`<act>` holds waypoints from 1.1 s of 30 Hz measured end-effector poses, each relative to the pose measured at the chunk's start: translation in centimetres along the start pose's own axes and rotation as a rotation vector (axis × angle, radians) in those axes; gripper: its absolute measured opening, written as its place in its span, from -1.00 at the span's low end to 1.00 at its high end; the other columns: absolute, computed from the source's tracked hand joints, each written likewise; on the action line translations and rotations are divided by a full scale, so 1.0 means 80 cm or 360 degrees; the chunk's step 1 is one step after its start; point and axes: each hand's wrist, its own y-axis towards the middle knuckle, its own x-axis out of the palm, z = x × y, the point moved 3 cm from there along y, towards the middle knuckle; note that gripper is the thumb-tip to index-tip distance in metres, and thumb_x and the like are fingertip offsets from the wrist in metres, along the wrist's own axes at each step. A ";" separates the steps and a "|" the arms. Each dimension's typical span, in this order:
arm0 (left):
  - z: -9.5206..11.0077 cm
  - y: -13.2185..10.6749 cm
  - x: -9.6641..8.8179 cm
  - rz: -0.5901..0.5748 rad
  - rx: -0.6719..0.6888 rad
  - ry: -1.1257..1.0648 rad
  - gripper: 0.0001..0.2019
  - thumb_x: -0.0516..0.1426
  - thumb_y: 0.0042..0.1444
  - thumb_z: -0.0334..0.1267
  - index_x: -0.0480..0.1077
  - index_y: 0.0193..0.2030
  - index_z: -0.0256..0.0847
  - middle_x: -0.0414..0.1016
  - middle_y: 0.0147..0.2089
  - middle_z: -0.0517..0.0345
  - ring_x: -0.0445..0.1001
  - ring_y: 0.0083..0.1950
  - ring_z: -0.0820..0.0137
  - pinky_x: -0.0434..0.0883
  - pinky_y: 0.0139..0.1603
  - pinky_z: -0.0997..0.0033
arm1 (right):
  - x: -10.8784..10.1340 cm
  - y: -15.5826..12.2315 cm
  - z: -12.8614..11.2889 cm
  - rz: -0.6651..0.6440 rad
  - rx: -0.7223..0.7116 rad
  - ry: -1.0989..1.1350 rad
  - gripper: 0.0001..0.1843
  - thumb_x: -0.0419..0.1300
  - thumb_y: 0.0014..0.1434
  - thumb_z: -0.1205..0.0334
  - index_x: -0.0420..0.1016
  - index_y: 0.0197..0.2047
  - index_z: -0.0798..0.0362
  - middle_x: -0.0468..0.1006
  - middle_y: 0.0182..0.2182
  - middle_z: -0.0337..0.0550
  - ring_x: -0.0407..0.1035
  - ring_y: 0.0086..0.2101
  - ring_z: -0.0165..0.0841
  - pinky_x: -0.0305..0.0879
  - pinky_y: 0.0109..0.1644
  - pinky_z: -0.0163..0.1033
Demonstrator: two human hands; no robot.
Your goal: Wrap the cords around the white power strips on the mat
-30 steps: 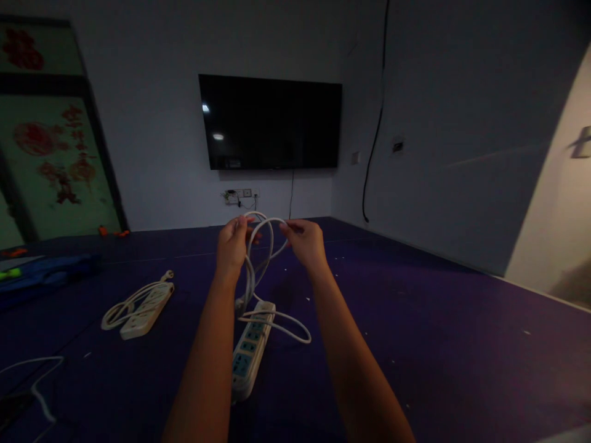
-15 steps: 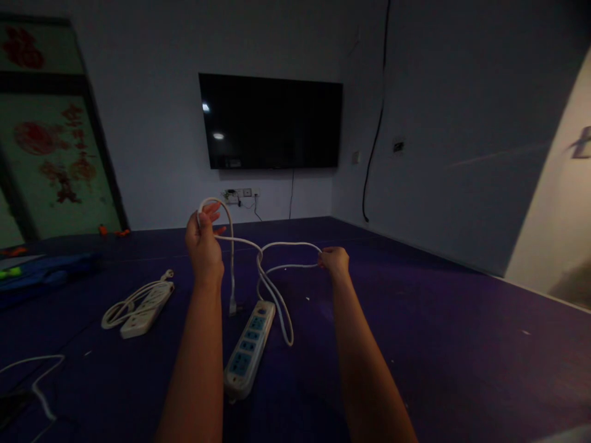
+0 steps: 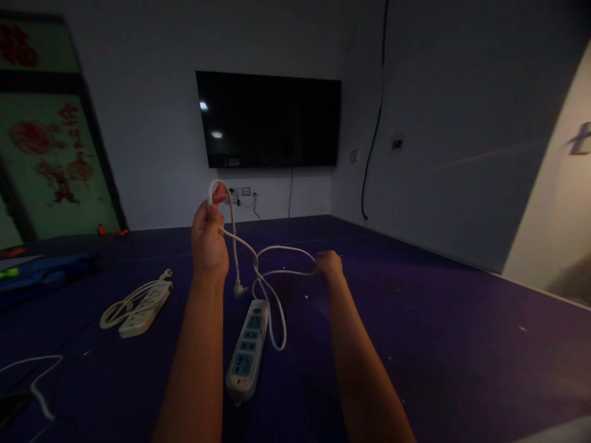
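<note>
My left hand point(image 3: 210, 237) is closed on a white power cord point(image 3: 235, 237), raised above the floor, with a loop rising over the thumb. From that loop the plug point(image 3: 240, 289) dangles near the far end of a white power strip point(image 3: 249, 351) with blue sockets. Lower and to the right, my right hand point(image 3: 329, 263) pinches a bend of the same cord; its fingertips are partly hidden. Between the hands the cord crosses itself, and a slack loop hangs beside the strip, which lies lengthwise between my forearms.
A second white power strip point(image 3: 146, 311) with its cord coiled on it lies to the left. Another white cable point(image 3: 39, 387) is at the lower left. Blue cloth point(image 3: 50, 271) lies farther back on the purple floor point(image 3: 438, 344). A television point(image 3: 272, 120) hangs on the wall.
My left hand has risen slightly and moved right, lifting the plug with it. My right hand has shifted a little left and down, still gripping the cord.
</note>
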 end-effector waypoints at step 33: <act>-0.088 -0.063 0.004 -0.1675 -0.1119 0.0902 -0.66 0.40 -0.59 -0.26 0.47 -0.55 -0.20 0.53 -0.51 0.10 0.45 -0.53 0.31 0.32 -0.55 0.41 | -0.098 -0.077 -0.130 0.0156 -0.0956 0.1728 -0.61 -0.06 0.27 -0.10 0.37 -0.24 0.04 0.35 -0.51 -0.29 0.14 -0.60 -0.59 0.00 -0.59 -0.44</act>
